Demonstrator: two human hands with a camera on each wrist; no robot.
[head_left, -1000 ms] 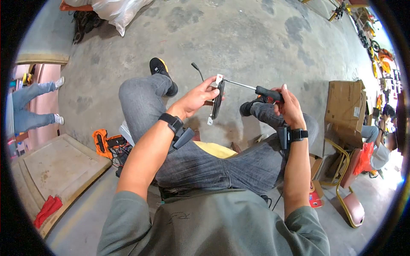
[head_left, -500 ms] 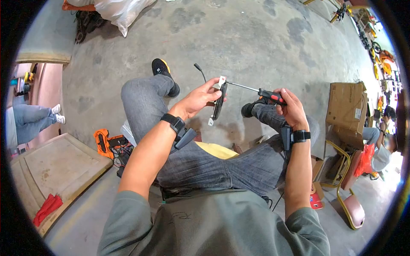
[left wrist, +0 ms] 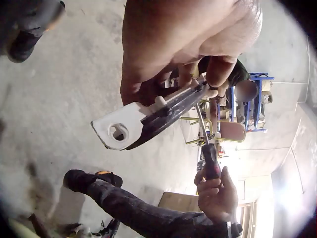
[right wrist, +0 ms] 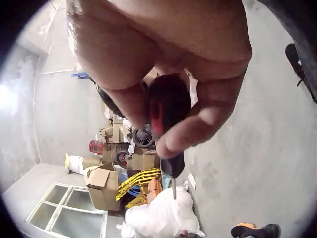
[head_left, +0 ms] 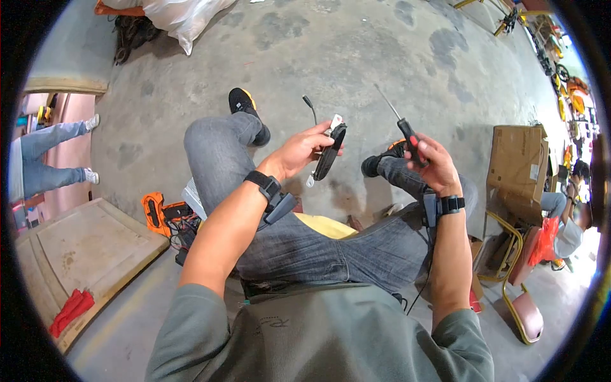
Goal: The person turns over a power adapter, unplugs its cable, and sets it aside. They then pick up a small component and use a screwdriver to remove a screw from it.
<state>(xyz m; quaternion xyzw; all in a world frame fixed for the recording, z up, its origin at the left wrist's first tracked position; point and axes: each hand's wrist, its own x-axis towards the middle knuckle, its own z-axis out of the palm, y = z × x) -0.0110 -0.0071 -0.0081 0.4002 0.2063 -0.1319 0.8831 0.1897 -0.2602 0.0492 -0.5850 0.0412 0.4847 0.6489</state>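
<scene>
My left hand (head_left: 298, 155) grips a slim dark part (head_left: 330, 153) with a white tab at each end. In the left wrist view one white tab (left wrist: 118, 130) shows a round hole, and the fingers hide the other end. A short dark cable (head_left: 310, 107) with a plug-like tip shows just beyond these fingers. My right hand (head_left: 438, 167) holds a screwdriver (head_left: 410, 139) by its black and red handle. Its metal shaft points up and away to the left in the head view, apart from the dark part. In the right wrist view the fingers and thumb wrap the handle (right wrist: 168, 109).
Below the hands are my bent legs in grey jeans. A cardboard box (head_left: 514, 162) and a yellow-framed chair (head_left: 525, 312) stand at right. An orange tool case (head_left: 153, 214) and a wooden panel (head_left: 95, 248) with a red cloth (head_left: 71, 312) lie at left. Another person's legs show far left.
The screwdriver's tip has come away from the top end of the dark part, and the shaft has swung upward. The dark part has turned slightly in the left hand.
</scene>
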